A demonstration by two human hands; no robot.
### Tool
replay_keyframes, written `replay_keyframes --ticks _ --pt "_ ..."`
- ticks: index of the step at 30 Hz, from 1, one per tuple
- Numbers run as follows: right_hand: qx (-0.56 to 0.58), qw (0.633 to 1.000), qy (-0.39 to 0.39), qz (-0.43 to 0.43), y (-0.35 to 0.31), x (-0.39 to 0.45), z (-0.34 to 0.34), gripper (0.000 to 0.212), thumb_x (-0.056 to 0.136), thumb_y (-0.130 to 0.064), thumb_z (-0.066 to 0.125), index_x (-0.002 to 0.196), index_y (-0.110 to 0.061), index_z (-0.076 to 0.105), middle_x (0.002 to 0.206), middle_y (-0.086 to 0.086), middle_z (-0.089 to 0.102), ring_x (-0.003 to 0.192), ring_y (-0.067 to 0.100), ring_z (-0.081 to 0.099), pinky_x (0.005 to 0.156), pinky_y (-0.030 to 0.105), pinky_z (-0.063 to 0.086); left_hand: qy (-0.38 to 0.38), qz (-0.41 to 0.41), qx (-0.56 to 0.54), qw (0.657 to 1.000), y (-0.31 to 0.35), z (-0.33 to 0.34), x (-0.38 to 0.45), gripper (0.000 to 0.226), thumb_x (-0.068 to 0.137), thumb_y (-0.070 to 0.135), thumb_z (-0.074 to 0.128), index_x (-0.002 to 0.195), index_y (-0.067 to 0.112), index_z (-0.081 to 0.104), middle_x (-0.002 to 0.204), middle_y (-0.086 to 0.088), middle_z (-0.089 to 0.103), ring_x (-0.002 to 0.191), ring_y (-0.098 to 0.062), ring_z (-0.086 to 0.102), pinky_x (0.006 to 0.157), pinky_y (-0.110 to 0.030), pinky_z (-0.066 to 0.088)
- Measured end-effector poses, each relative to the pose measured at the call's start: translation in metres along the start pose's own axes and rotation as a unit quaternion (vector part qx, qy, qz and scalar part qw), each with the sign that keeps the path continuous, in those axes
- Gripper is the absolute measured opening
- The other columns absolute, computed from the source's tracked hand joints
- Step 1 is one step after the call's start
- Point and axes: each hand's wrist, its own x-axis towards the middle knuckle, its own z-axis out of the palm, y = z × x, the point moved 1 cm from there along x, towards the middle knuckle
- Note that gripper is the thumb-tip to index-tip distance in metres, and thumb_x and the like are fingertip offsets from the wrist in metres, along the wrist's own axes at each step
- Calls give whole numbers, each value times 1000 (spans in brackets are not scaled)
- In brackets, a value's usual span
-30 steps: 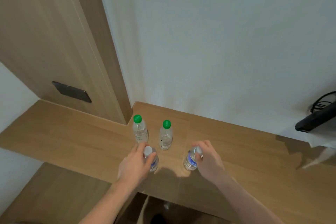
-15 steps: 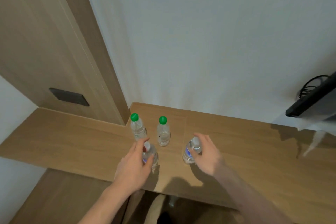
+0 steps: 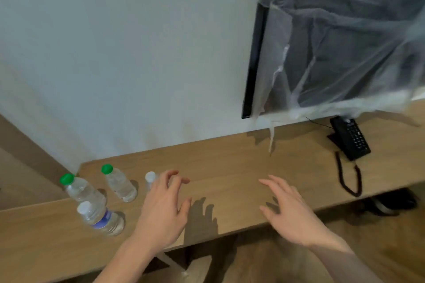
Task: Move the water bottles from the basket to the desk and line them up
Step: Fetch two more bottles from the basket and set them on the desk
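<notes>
Several clear water bottles stand upright on the wooden desk [image 3: 230, 167] at the left. Two have green caps: one [image 3: 84, 189] at the far left, another [image 3: 119, 182] beside it. A white-capped bottle with a blue label [image 3: 101, 218] stands nearer the front edge. A second white-capped bottle [image 3: 150, 179] is mostly hidden behind my left hand [image 3: 163, 209], which hovers over the desk with fingers spread, holding nothing. My right hand [image 3: 289, 211] is also spread and empty, above the desk's front edge. No basket is in view.
A wall-mounted screen under plastic sheeting [image 3: 333, 41] hangs at the upper right. A black desk phone [image 3: 350, 138] with a coiled cord [image 3: 347, 181] sits at the right on the desk. A wooden panel [image 3: 20, 156] borders the left.
Both hands have let go of the white-capped bottles and pulled back, fingers spread. The view has swung right, so the bottles now sit at the left and the screen and phone appear.
</notes>
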Motion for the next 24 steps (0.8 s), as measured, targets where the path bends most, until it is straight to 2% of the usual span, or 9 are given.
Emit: replay_keyframes --ticks 2,6,11,17,21,24 --pt "-6 999 10 53 46 -31 -19 68 104 -46 60 162 -45 25 173 -19 9 159 14 11 131 41 20 -33 37 22 999 46 22 6 44 100 44 60 141 35 49 163 6 26 151 -20 29 124 -40 30" --pt "-27 990 37 131 137 -90 -45 73 103 -56 55 165 -43 17 175 -16 -2 163 18 -2 131 45 17 -57 141 87 985 140 67 12 61 101 54 52 157 34 36 173 1 8 160 -25 10 131 -46 14" --pt "-1 976 72 206 226 -157 -71 78 104 -62 46 165 -46 1 173 -18 -17 161 20 -16 133 45 8 -95 222 134 961 247 125 13 71 103 65 33 166 34 17 175 0 -17 161 -27 -18 127 -46 -12" --pt "16 947 123 297 304 -236 -101 82 103 -69 38 166 -44 -7 171 -14 -27 161 24 -20 132 49 1 -155 329 160 918 364 182 18 74 105 64 31 167 33 8 171 -2 -30 157 -30 -28 128 -51 -12" --pt "19 926 121 356 345 -273 -125 83 102 -72 34 164 -43 -14 167 -10 -35 158 28 -26 128 50 -5 -186 384 157 891 441 219 30 77 105 64 33 168 31 3 172 -3 -25 157 -30 -28 126 -50 -15" --pt "29 915 125 382 379 -285 -145 85 101 -74 32 164 -43 -15 168 -8 -34 157 30 -27 129 53 -5 -206 416 156 872 495 254 46 79 105 65 32 168 31 0 172 -4 -26 157 -31 -28 126 -50 -16"
